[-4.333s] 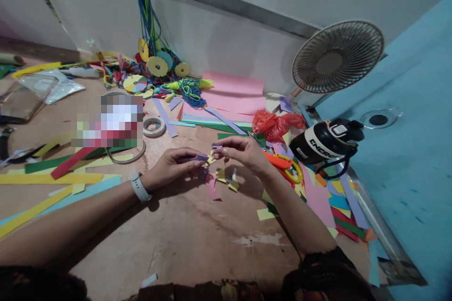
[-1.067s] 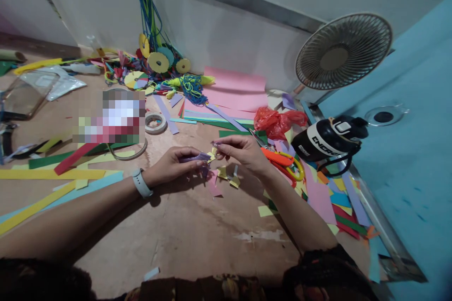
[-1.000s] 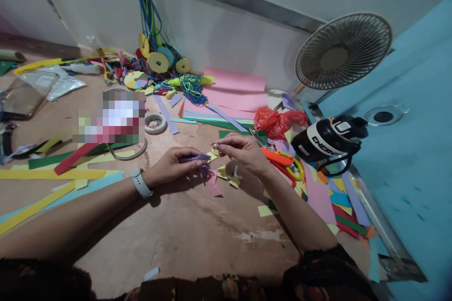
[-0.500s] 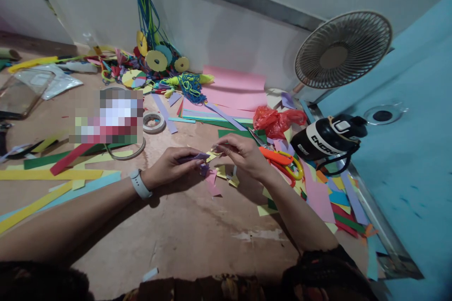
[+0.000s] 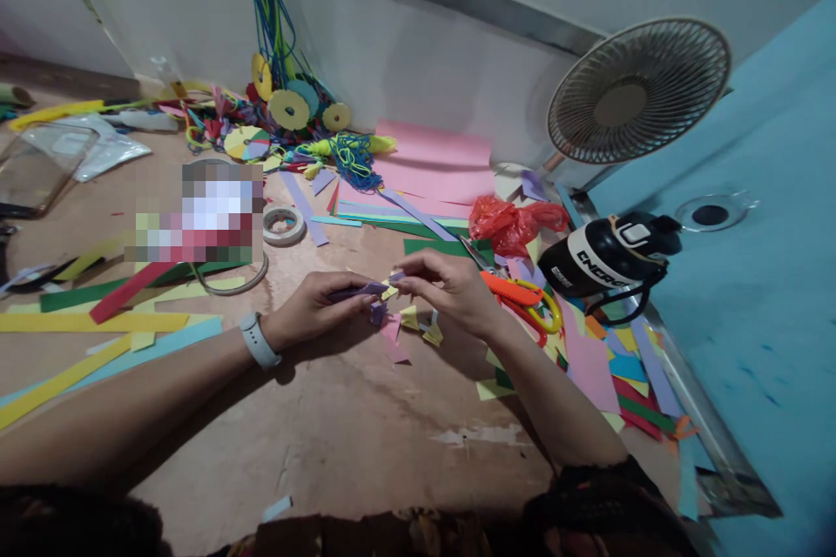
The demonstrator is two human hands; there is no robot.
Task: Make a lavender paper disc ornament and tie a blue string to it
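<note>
My left hand (image 5: 330,303), with a pale watch strap (image 5: 259,341) on its wrist, pinches a folded purple paper piece (image 5: 366,290) between thumb and fingers. A small yellow paper piece (image 5: 390,291) sits at its tip, between the two hands. My right hand (image 5: 448,289) is closed at the fingertips on a small purple bit of paper beside the yellow one; the fingers partly cover it. Just below the hands, a pink paper piece (image 5: 393,339) and folded yellow paper pieces (image 5: 432,332) lie on the wooden surface (image 5: 353,435).
Orange-handled scissors (image 5: 513,289), a red plastic bag (image 5: 515,222) and a black bottle (image 5: 597,257) stand close on the right, near a fan (image 5: 637,91). A tape roll (image 5: 284,226) and paper strips (image 5: 91,324) lie left. Pink sheets (image 5: 434,161) and corded paper discs (image 5: 289,110) are behind.
My right fingers have shifted slightly at the tip of the paper, and a purple bit now shows by them. Less of the yellow piece is visible. The left hand stays nearly still.
</note>
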